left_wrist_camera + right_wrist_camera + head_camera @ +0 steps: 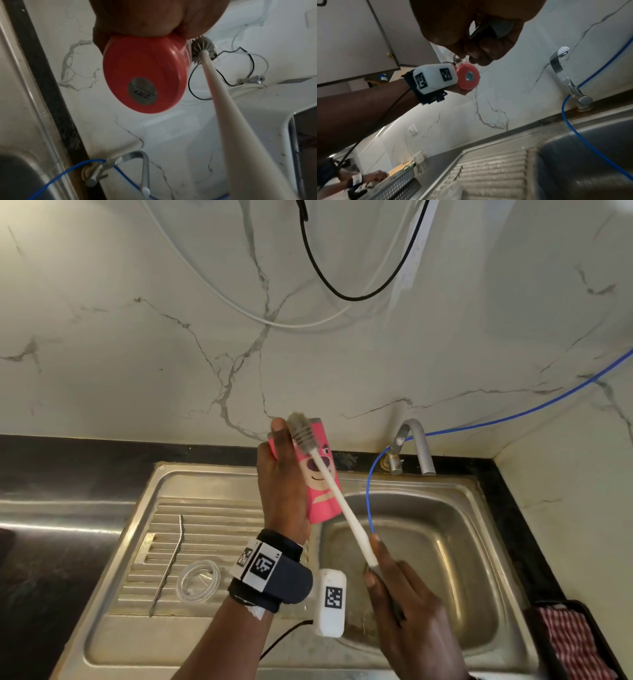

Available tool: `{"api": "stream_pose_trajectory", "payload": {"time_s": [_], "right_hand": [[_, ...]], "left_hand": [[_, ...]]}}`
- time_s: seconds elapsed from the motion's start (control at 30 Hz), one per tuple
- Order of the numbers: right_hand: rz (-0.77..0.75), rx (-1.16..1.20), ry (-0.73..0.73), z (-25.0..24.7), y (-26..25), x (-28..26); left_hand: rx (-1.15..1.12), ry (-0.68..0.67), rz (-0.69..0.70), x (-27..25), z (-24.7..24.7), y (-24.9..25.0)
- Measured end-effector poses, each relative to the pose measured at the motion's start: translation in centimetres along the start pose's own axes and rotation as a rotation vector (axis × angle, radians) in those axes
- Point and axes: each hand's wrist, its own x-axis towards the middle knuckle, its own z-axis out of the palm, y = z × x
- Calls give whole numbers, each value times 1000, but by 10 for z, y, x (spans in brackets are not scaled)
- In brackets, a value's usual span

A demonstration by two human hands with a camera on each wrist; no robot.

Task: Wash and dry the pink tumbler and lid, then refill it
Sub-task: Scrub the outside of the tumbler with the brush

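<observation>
My left hand (282, 474) grips the pink tumbler (320, 477), which has a bear face printed on it, above the left rim of the sink basin. The tumbler tilts with its mouth away from me; its red base (145, 75) (467, 77) faces both wrist cameras. My right hand (399, 587) holds the white handle of a bottle brush (337, 498). The brush's grey bristle head (299, 428) lies against the tumbler's outside near the mouth, by my left thumb. A clear lid (198, 581) and a bent metal straw (169, 563) lie on the drainboard.
The steel sink basin (455, 542) is below my hands, with the tap (416, 445) at its back and a thin blue tube (371, 491) hanging into it. A dark tray with a red checked cloth (575, 642) sits at the right. The black counter (41, 559) lies left.
</observation>
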Motion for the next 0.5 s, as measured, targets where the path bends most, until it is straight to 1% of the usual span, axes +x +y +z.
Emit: {"api": "stream_pose_trajectory", "payload": {"time_s": [0.07, 0.1, 0.17, 0.27, 0.33, 0.5], "right_hand": [[7, -3, -1, 3, 1, 11], [6, -1, -8, 3, 1, 12], [4, 11, -23, 1, 0, 4], [0, -5, -61, -6, 0, -20], [-13, -30, -65, -8, 0, -23], [25, 16, 3, -2, 6, 3]], "left_hand": [[2, -47, -9, -8, 6, -2], [14, -44, -3, -8, 7, 0], [24, 2, 11, 1, 3, 4], [-31, 80, 13, 17, -8, 11], [-36, 103, 14, 17, -11, 12], [8, 29, -5, -3, 2, 0]]}}
